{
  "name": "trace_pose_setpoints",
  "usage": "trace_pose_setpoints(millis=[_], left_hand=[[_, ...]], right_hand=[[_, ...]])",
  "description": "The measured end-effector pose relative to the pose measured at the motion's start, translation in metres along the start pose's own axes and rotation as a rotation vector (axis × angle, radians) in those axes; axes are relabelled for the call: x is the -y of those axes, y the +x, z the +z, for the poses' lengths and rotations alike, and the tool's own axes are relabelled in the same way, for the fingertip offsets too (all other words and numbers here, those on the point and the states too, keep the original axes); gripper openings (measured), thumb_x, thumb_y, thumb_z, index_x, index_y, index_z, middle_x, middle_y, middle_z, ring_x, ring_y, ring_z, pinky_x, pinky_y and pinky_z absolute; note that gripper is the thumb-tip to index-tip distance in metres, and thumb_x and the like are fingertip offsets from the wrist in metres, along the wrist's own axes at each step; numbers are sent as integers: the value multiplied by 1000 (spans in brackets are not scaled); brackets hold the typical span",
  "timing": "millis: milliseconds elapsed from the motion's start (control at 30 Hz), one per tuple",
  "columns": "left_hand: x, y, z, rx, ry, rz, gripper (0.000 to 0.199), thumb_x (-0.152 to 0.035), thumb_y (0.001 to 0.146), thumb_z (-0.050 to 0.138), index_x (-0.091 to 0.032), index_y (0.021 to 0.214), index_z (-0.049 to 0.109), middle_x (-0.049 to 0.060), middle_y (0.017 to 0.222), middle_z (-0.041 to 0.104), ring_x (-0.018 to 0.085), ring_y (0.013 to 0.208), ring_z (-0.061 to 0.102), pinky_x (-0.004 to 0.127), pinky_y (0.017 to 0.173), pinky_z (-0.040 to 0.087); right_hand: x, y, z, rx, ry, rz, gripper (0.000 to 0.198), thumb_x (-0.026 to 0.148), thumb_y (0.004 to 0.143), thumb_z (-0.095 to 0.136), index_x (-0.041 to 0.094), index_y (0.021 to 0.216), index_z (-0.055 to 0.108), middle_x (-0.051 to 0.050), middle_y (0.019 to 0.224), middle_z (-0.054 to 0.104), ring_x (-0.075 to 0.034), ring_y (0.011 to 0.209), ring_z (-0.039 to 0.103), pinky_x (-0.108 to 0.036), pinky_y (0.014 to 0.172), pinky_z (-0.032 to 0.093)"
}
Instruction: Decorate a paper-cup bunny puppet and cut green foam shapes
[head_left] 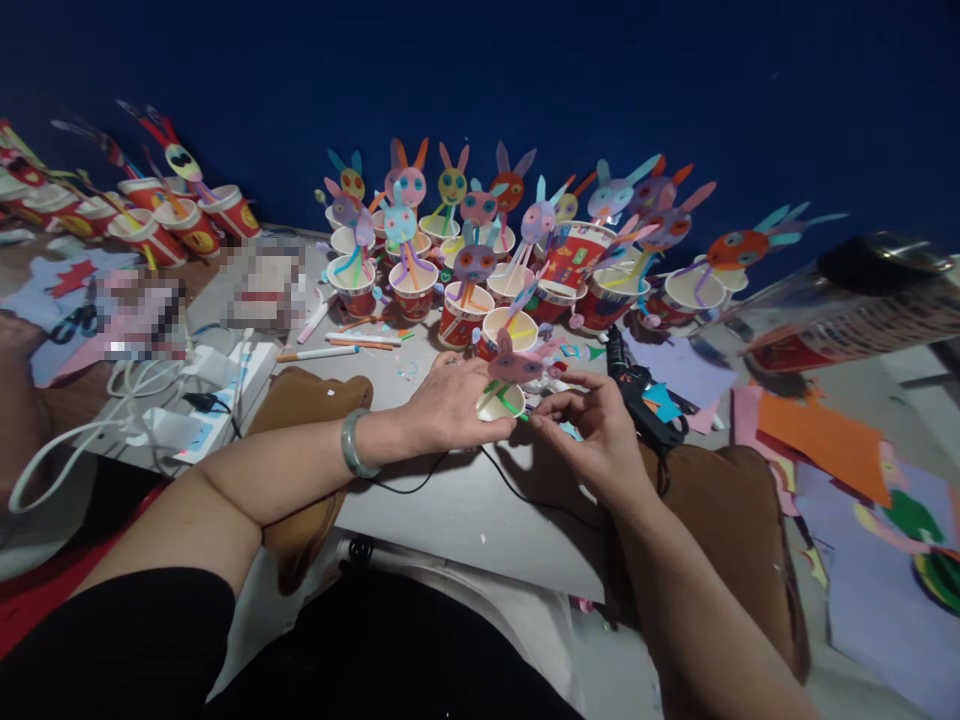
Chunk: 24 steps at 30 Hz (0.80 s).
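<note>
A paper cup point(493, 405) stands tilted in my left hand point(457, 402), whose fingers wrap round its side. Out of the cup rises a pink paper rabbit head point(519, 366) with long ears, on green paper strips point(507, 400). My right hand point(589, 428) is closed in a pinch at the cup's right rim, on the end of a green strip. The fingertips partly cover that end. A black glue gun point(634, 385) lies just beyond my right hand, its cord running across the table.
Several finished rabbit cups point(414, 290) crowd the back of the table; more decorated cups point(202, 215) stand at far left. A power strip point(232, 395) with white cables, markers point(319, 353), brown cushions point(720, 540), a clear bottle point(840, 310) and coloured paper point(821, 440) surround my arms. Another person's arm point(22, 400) shows at left.
</note>
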<state>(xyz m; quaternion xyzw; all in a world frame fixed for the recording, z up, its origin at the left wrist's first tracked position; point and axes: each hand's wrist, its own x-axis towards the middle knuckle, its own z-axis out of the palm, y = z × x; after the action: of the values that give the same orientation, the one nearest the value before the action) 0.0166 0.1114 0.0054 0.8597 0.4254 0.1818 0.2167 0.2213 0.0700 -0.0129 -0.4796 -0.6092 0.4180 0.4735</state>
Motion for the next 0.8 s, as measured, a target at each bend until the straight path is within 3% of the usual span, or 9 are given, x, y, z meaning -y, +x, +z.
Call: trace_pose_setpoints(millis=[200, 367, 533, 800], left_hand=[[1, 1, 0, 4, 13, -16, 45, -45, 80, 59, -17, 114, 65, 9, 112, 69, 27, 111, 61, 46, 106, 38], [1, 1, 1, -14, 45, -27, 41, -46, 81, 58, -17, 108, 65, 9, 112, 69, 27, 109, 62, 45, 102, 41], [1, 1, 1, -12, 47, -27, 40, -47, 81, 59, -17, 107, 66, 9, 110, 70, 28, 108, 62, 45, 101, 42], [1, -1, 0, 9, 28, -16, 45, -47, 82, 59, -17, 116, 63, 10, 114, 69, 27, 112, 61, 46, 106, 37]], right_hand=[[0, -2, -8, -122, -95, 16, 23, 30, 79, 75, 22, 94, 60, -1, 80, 64, -14, 70, 61, -28, 66, 50], [2, -4, -10, 1, -199, 39, 13, 31, 81, 71, 20, 84, 64, -2, 75, 66, -15, 66, 60, -28, 63, 48], [10, -4, -9, 101, -338, -80, 9, 27, 84, 66, 20, 80, 64, -2, 73, 66, -15, 66, 61, -27, 63, 47], [16, -6, -4, 101, -489, -231, 9, 24, 86, 63, 22, 77, 62, -1, 69, 65, -15, 62, 59, -28, 61, 47]])
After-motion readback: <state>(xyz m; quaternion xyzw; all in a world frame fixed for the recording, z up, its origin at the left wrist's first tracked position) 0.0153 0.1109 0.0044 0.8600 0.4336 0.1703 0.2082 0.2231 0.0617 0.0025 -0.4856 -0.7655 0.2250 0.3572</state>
